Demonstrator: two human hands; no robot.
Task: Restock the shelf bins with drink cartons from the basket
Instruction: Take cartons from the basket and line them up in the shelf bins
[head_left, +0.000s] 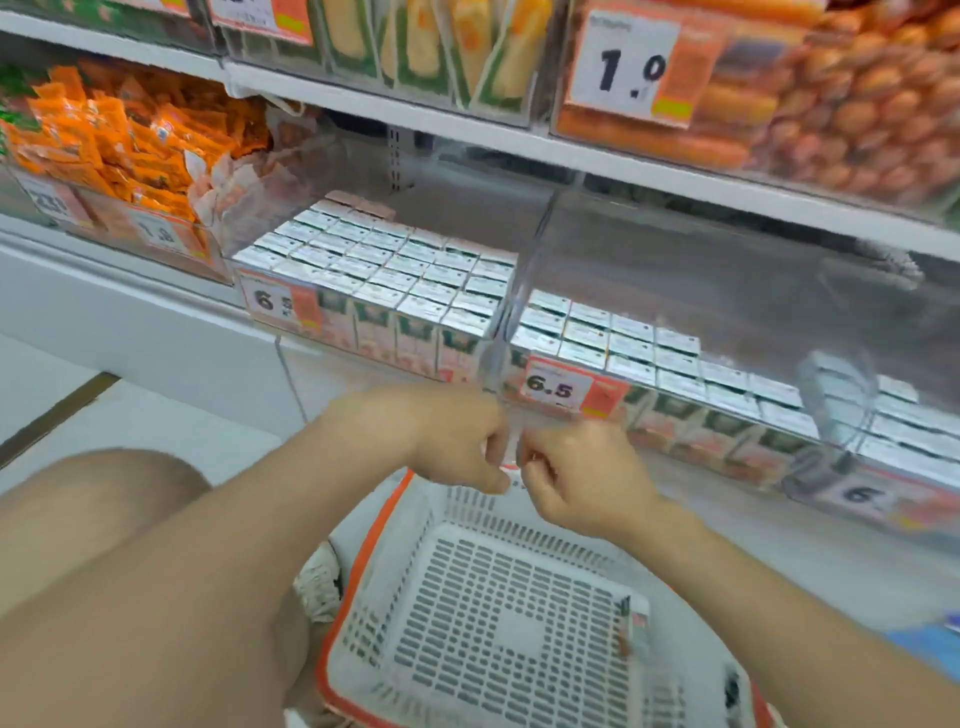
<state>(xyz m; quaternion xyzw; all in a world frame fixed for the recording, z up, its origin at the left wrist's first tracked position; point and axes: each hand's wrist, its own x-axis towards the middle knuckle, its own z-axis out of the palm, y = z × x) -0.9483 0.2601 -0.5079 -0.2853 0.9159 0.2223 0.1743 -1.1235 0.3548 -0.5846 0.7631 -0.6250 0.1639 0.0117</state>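
Drink cartons (384, 270) stand in tight rows inside the clear shelf bins (524, 260), above and behind both hands. One single carton (636, 631) leans against the right wall of the white basket (363, 561) with the orange rim, lower than the hands and to their right.

The left hand (457, 441) and the right hand (576, 473) come together over the far rim of the basket, almost touching, just below the front edge of the bins. The fingers of both hands are curled, but this part is blurred and I cannot tell if they pinch something or hold nothing.

On the front of the bins are orange and white price tags. The left price tag (270, 301) shows "6" with small figures I cannot read, the middle price tag (550, 387) reads "6.5", and the right price tag (857, 493) shows "6". On the shelf above, a bigger tag (628, 67) reads "1.0". The print on the cartons is too small to read. Orange snack packets (104, 130) fill the bin at the far left.
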